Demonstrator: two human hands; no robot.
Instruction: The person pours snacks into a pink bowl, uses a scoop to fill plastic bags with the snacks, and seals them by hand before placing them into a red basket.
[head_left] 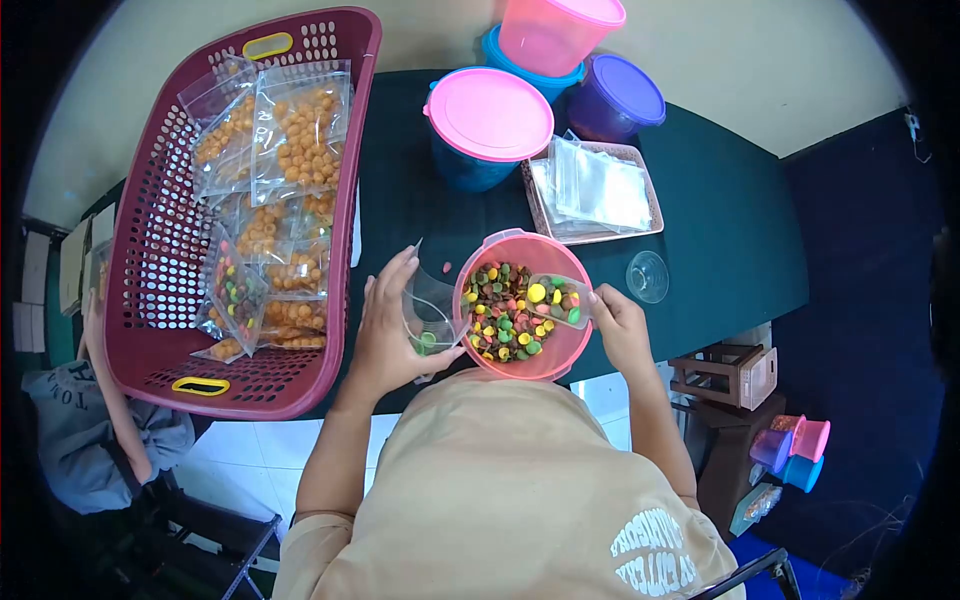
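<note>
A pink tub (574,350) of multicoloured candies (505,325) stands at the table's front edge. My right hand (622,325) grips a clear scoop (560,300), which holds several yellow, green and pink candies above the tub's right side. Left of the tub, my left hand (382,335) holds a clear plastic bag (430,300) with its mouth spread; a green candy shows low in it. The bag's right side reaches the tub's rim. One pink candy (447,267) lies on the dark cloth just behind the bag.
At the left stands a maroon basket (345,190) of filled snack bags (300,140). Lidded tubs (490,115) are at the back, beside a tray (655,200) of empty bags (600,187). A clear cup (648,277) sits to the right. Another person's arm (115,400) is beyond the basket.
</note>
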